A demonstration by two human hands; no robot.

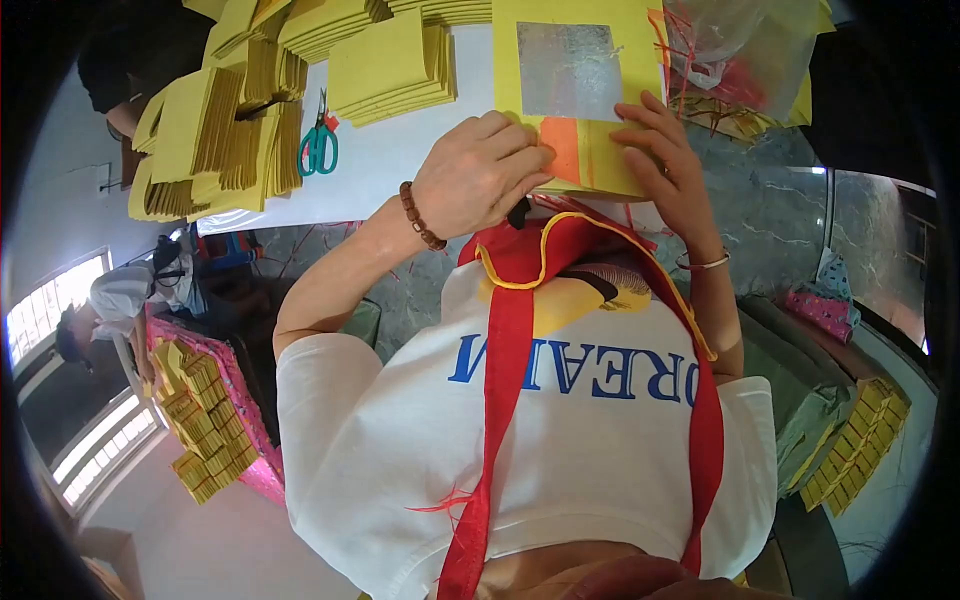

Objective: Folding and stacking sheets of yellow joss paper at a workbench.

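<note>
A stack of yellow paper sheets lies before me at the table's near edge. A silver rectangle covers part of the top sheet, and an orange patch shows on its folded-up near part. My left hand, with a beaded bracelet at the wrist, curls its fingers closed on the paper beside the orange patch. Over the right edge, my right hand rests with fingers apart, touching the paper. Its wrist wears a bangle. What the left fingertips pinch underneath is partly hidden.
Green-handled scissors lie on the white table to the left. Folded yellow paper stacks fill the far left. A clear plastic bag and red strings sit at the right. Another person works at a pink-covered table on the left.
</note>
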